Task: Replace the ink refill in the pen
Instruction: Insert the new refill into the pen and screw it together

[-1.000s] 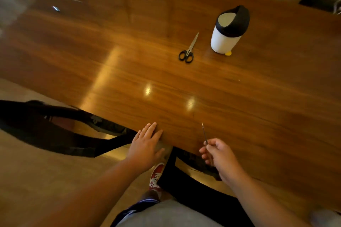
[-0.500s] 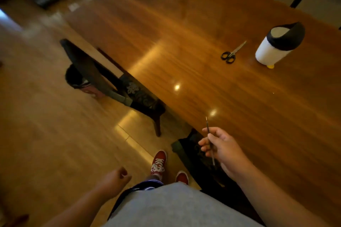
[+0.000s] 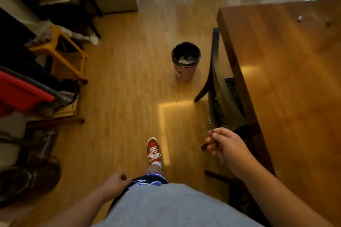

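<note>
My right hand [image 3: 227, 145] is shut on a thin ink refill [image 3: 211, 126], held over the floor beside the table with its tip pointing up and away. My left hand [image 3: 115, 183] hangs by my hip with its fingers curled and nothing in it. Small pen parts [image 3: 299, 18] lie far off on the wooden table [image 3: 287, 83] near its far corner; they are too small to tell apart.
A pink waste bin [image 3: 186, 61] with a black liner and crumpled paper stands on the wooden floor ahead. A dark chair [image 3: 216, 83] is tucked at the table's left edge. A yellow stool [image 3: 64, 55] and cluttered shelves line the left. My red shoe [image 3: 154, 150] is stepping forward.
I have turned away from the table toward the floor and the waste bin. My left hand left the table edge and dropped to my side. The right hand kept hold of the refill.
</note>
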Action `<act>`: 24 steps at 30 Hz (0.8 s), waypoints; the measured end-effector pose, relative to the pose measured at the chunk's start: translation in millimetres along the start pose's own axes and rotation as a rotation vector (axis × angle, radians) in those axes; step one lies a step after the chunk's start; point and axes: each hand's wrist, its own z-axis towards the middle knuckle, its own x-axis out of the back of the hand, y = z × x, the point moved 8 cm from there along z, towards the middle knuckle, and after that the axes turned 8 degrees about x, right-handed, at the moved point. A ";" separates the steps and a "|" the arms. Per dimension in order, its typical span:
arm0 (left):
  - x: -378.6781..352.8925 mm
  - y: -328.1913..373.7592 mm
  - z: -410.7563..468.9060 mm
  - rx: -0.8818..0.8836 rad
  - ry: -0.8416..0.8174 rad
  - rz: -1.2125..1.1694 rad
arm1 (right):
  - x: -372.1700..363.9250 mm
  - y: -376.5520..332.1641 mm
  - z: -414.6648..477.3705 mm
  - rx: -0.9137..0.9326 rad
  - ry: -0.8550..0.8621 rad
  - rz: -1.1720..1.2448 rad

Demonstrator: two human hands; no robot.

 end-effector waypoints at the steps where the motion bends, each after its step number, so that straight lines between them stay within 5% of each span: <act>1: 8.0 -15.1 8.8 0.033 -0.007 -0.049 | -19.3 -7.9 17.1 0.001 -0.034 -0.022; 10: 123.8 -66.1 104.2 0.165 -0.038 -0.110 | -157.0 -61.6 154.3 -0.042 -0.090 -0.225; 24: 348.0 167.0 192.3 -0.128 0.047 -0.227 | -147.8 -121.7 316.6 -0.186 0.078 -0.339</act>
